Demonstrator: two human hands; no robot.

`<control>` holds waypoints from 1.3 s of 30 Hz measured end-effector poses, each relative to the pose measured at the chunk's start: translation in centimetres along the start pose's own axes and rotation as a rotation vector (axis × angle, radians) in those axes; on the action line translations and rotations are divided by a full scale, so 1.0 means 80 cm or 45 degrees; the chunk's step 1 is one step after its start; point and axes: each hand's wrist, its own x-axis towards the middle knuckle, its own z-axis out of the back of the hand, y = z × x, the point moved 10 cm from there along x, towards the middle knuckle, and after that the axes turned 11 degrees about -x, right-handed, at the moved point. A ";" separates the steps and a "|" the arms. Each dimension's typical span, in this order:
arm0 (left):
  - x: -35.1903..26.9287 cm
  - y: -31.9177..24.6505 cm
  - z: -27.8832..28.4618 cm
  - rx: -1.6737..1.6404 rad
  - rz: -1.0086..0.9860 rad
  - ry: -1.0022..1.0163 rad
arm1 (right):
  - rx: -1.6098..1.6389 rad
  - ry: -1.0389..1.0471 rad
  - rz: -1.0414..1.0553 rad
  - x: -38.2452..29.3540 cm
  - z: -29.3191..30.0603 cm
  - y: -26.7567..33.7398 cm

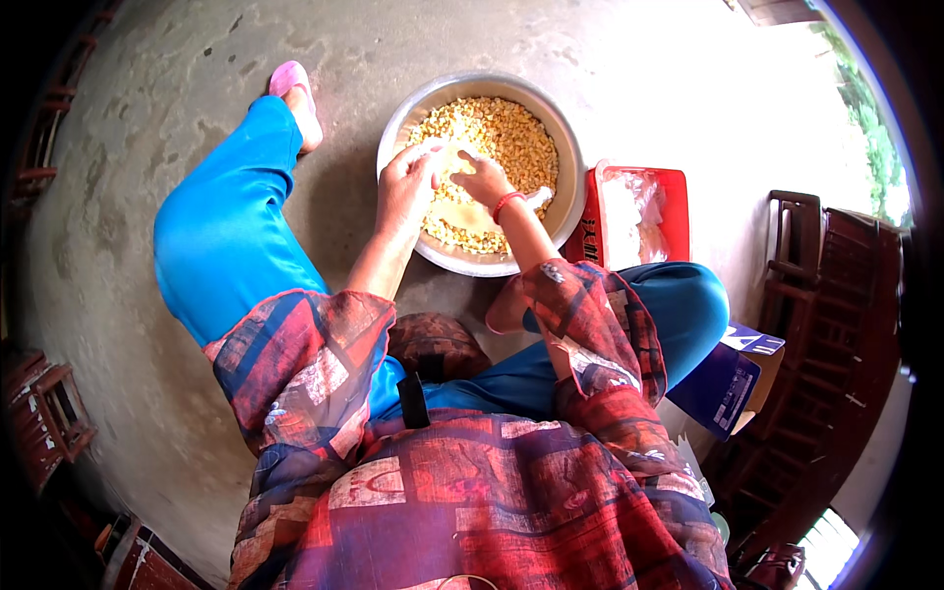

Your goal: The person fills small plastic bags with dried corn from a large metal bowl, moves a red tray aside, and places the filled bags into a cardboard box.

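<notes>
On the floor in front of me is a round metal basin (573, 155) with yellow corn kernels (509, 122) spread over its bottom. Over the left part of the basin, my left hand (408, 175) has its fingers bent inward; glare hides whether anything is between them. My right hand (485, 181), with a red band at the wrist, faces it with thumb and fingers apart, and nothing plainly shows in its grasp. Below the hands, a smooth tan patch (472, 214) lies among the kernels, its material unclear. A whitish object (540, 198) shows beside the right wrist, partly hidden.
Right of the basin stands a red plastic basket (680, 214) holding clear plastic bags (640, 214). A blue cardboard box (715, 387) lies by my right knee. Dark red wooden furniture (826, 354) lines the right side. A small wooden stool (63, 413) is at left.
</notes>
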 end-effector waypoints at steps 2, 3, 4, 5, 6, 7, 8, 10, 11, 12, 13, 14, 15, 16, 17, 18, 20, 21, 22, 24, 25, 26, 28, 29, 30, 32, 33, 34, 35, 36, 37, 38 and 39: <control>0.002 0.004 -0.011 -0.009 -0.007 0.029 | 0.046 -0.032 0.048 0.005 0.017 -0.016; 0.003 0.005 -0.010 -0.015 -0.023 0.038 | 0.403 0.195 -0.085 -0.005 0.007 -0.019; 0.004 0.007 -0.008 -0.018 -0.016 0.033 | 0.650 0.287 -0.138 -0.013 0.011 -0.013; 0.005 0.008 -0.009 -0.016 -0.014 0.047 | 0.897 0.378 -0.191 -0.022 0.014 -0.005; 0.005 0.009 -0.015 -0.014 -0.013 0.071 | 0.947 0.362 -0.166 -0.026 0.034 -0.004; 0.006 0.010 -0.018 -0.014 -0.010 0.075 | 0.998 0.349 -0.135 -0.027 0.050 -0.005; 0.006 0.011 -0.019 -0.009 -0.005 0.072 | 1.012 0.229 -0.167 -0.026 0.069 -0.015; 0.007 0.012 -0.021 0.002 0.001 0.070 | 1.090 0.018 -0.235 -0.026 0.099 -0.042; 0.007 0.014 -0.022 -0.006 0.025 0.076 | 1.129 -0.095 -0.264 -0.028 0.110 -0.054; 0.007 0.019 0.002 -0.008 0.040 0.029 | 1.059 -0.122 -0.326 -0.022 0.091 -0.057; 0.006 0.018 -0.001 -0.006 0.039 0.032 | 1.061 -0.126 -0.325 -0.019 0.087 -0.071; 0.005 0.017 -0.002 -0.012 0.025 0.029 | 0.849 -0.197 -0.414 -0.020 0.083 -0.093; 0.004 0.014 -0.010 -0.016 0.010 0.042 | 0.638 -0.282 -0.503 -0.018 0.082 -0.131; 0.004 0.012 -0.016 -0.014 0.007 0.055 | 0.365 -0.439 -0.423 -0.017 0.086 -0.156; 0.005 0.013 -0.023 -0.003 0.004 0.078 | 0.092 -0.585 -0.346 -0.015 0.089 -0.176; 0.005 0.013 -0.021 0.004 -0.001 0.086 | 0.036 -0.562 -0.447 -0.034 0.079 -0.176; 0.005 0.014 -0.006 0.027 0.012 0.052 | -0.153 -0.470 -0.373 -0.043 0.038 -0.172; 0.004 0.015 0.003 0.046 0.025 0.033 | -0.239 -0.357 -0.312 -0.050 0.023 -0.154; 0.006 0.015 -0.019 0.045 0.032 0.080 | -0.083 -0.389 -0.234 -0.039 0.010 -0.187; 0.008 0.022 -0.023 0.033 0.054 0.092 | -0.408 -0.091 -0.064 -0.021 -0.041 -0.179; 0.007 0.023 -0.002 0.029 0.046 0.050 | -0.562 -0.136 -0.033 -0.036 -0.040 -0.128; 0.006 0.024 -0.006 -0.005 0.040 0.069 | -0.453 -0.154 -0.157 -0.042 -0.039 -0.136; 0.004 0.023 -0.012 -0.035 0.034 0.088 | -0.338 -0.173 -0.279 -0.048 -0.036 -0.149; 0.003 0.024 -0.014 -0.034 0.043 0.096 | -0.338 -0.154 -0.251 -0.050 -0.036 -0.149; 0.004 0.024 -0.015 -0.034 0.049 0.100 | -0.341 -0.133 -0.218 -0.050 -0.034 -0.146; 0.004 0.024 -0.009 -0.014 0.044 0.083 | -0.293 -0.018 -0.278 -0.051 -0.036 -0.153; 0.004 0.021 -0.010 0.006 0.038 0.076 | -0.246 0.088 -0.342 -0.053 -0.038 -0.162; 0.005 0.020 -0.012 0.002 0.036 0.078 | -0.278 -0.012 -0.276 -0.057 -0.020 -0.156; 0.006 0.019 -0.013 -0.003 0.043 0.075 | 0.061 0.145 -0.514 -0.055 -0.040 -0.190; 0.007 0.018 -0.015 -0.008 0.047 0.074 | 0.496 0.019 -0.539 -0.053 -0.031 -0.196; 0.009 0.017 -0.017 -0.013 0.045 0.081 | 0.932 -0.111 -0.553 -0.051 -0.024 -0.202; 0.010 0.014 -0.012 0.018 0.014 0.076 | 1.190 -0.190 -0.658 -0.055 -0.015 -0.193; 0.011 0.011 -0.008 0.049 -0.016 0.074 | 1.509 -0.139 -0.640 -0.051 -0.008 -0.172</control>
